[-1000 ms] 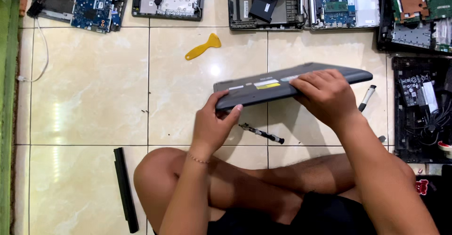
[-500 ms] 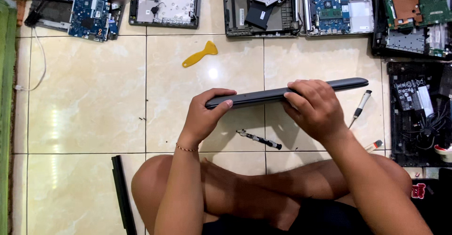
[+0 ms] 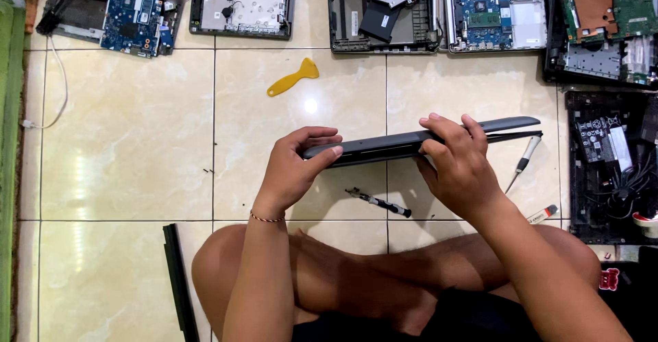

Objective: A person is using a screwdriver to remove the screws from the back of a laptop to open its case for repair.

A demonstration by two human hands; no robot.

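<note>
Head view: the floor (image 3: 123, 143) is glossy cream tile with dark grout lines, a lamp glare showing near the middle. At the far left edge runs a green mat (image 3: 9, 177), and a white cable (image 3: 58, 95) trails down beside it. Along the top edge, left to right, lie a blue circuit board (image 3: 133, 13), an opened grey laptop base (image 3: 243, 3), another base with a loose drive (image 3: 384, 6), a further opened base with a green board (image 3: 493, 6), and more boards at the upper right. A yellow plastic pry tool (image 3: 293, 78) sits on the tile below them. At lower left lies a long black strip (image 3: 179, 280).

In the centre the left hand (image 3: 295, 171) grips the left end of a closed dark grey laptop (image 3: 391, 147), thumb over the near edge and fingers curled round it. The right hand (image 3: 459, 167) closes over its middle, fingers hooked on the far edge. The laptop is held edge-on above the floor, its right end a little higher. Below it lies a black pen-like tool (image 3: 380, 203); to the right, a screwdriver (image 3: 522, 164) and a small white tube (image 3: 543, 214).

Compared with a second ago, the laptop's broad face no longer shows; it has turned thin edge toward the camera.
</note>
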